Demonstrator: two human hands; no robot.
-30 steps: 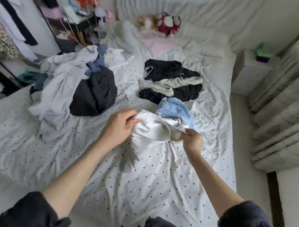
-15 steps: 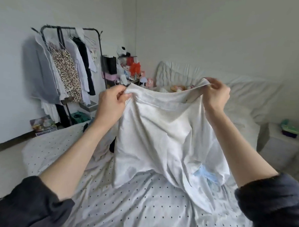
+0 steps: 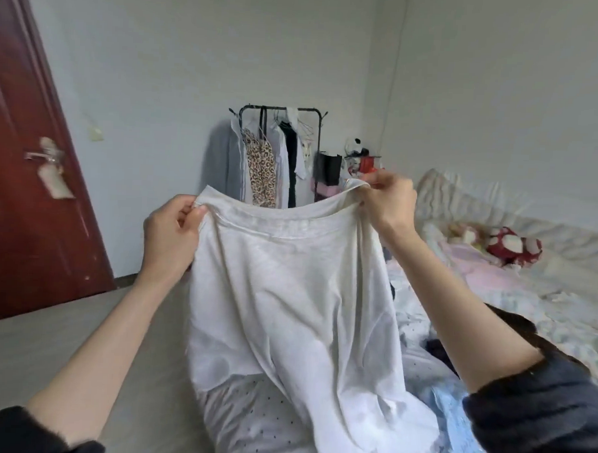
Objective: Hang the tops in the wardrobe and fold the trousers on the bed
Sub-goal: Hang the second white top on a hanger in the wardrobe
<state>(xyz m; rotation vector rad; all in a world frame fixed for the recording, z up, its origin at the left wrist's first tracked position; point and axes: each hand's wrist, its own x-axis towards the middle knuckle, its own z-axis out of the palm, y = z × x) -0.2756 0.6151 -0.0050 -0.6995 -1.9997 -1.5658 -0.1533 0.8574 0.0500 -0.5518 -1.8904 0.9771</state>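
Observation:
A white garment (image 3: 287,294) hangs spread in front of me, held up by its top edge above the dotted bed (image 3: 247,426). My left hand (image 3: 170,234) pinches the left corner of that edge. My right hand (image 3: 389,199) grips the right corner, a little higher. The cloth's lower part drapes down onto the bed and hides most of the clothes pile. A light blue garment (image 3: 450,414) shows under my right forearm. Behind the cloth stands a black clothes rack (image 3: 278,110) with several tops on hangers.
A dark red door (image 3: 29,180) stands at the left. Grey floor (image 3: 63,336) lies between door and bed. A small stand with a black bag (image 3: 329,169) and toys is next to the rack. Plush toys (image 3: 509,244) and a pink cloth lie near the headboard.
I lifted the white garment off the bed and spread it out. My view has swung left, bringing the door into sight and the rack to the centre.

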